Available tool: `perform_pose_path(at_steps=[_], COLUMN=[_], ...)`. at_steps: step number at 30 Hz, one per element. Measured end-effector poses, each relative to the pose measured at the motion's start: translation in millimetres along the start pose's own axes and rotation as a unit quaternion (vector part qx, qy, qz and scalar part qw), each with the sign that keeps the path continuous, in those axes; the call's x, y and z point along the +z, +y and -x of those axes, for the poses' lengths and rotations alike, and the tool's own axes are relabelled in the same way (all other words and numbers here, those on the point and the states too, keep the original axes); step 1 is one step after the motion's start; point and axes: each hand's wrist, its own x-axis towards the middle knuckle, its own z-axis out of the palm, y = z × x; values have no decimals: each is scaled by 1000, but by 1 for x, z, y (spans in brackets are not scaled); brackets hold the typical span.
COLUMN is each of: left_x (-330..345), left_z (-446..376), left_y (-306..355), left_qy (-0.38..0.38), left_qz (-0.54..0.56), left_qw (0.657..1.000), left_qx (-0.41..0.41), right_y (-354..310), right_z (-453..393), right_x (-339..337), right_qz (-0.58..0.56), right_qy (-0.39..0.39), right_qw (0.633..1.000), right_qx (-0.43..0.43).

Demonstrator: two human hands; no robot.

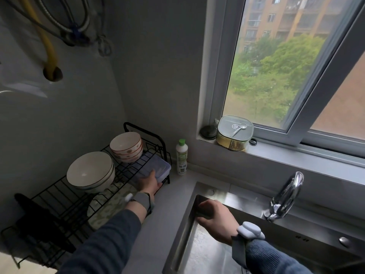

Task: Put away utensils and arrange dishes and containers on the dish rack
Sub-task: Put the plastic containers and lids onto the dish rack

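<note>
Grey counter by a window: on the black dish rack's top tier, the left hand grips the near end of a clear lidded container lying at its 1 o'clock. The right hand curls inside the sink; whether it holds anything is unclear.

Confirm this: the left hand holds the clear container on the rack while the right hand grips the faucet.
Wrong. Head view: the right hand grips the sink rim instead; the left hand does hold the clear container on the rack.
</note>
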Motion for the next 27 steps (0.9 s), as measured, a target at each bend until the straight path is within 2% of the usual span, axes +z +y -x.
perform_pose_path(at_steps=[3,7,17,20,24,27], left_x=[0,-6,-27,-30,-27,-18], left_z=[-8,-17,-21,-44,-76,-59], left_y=[-6,-17,-28,-38,-56,-47], left_qy=[-4,16,48,60,80,82], left_qz=[-23,-65,-15,-38,8,6], left_qw=[1000,997,998,997,997,996], left_qx=[-9,23,22,26,19,27], right_y=[0,2,2,0,-1,1], right_z=[2,5,5,5,7,7], right_x=[1,2,5,9,11,11], right_qz=[-4,-6,-3,-3,-7,-17], right_qy=[2,1,-4,-6,-14,-11], right_qw=[1000,1000,1000,1000,1000,1000], right_qx=[-3,-4,-10,-16,-15,-10])
